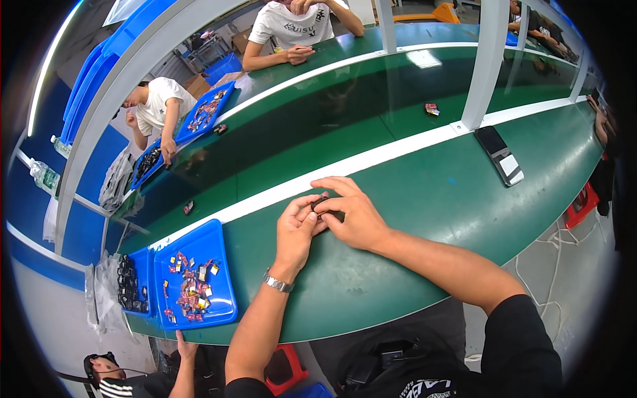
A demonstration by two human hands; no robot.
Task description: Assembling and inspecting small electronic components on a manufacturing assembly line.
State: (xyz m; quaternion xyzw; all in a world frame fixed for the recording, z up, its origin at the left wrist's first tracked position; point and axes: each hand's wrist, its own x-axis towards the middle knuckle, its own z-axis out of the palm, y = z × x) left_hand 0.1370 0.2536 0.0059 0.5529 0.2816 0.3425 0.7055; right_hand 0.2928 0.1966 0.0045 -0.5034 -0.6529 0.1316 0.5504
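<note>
Above the green bench top, my two hands meet around a small black part (320, 203). My left hand (296, 225) holds it with the fingers curled round it from the left. From the right, the thumb and a finger of my right hand (358, 215) pinch at the same part, while its index finger arches above. Most of the part is covered by my fingers, so its exact kind cannot be made out. A metal-band watch (277, 281) is on my left wrist.
To my left stands a blue tray (229, 285) of small red, yellow and white pieces, beside a smaller blue tray (147, 265) with black parts. A phone (499, 156) lies right, near a white post (483, 66). Beyond the white rail, a dark-green belt carries several small pieces; co-workers sit across.
</note>
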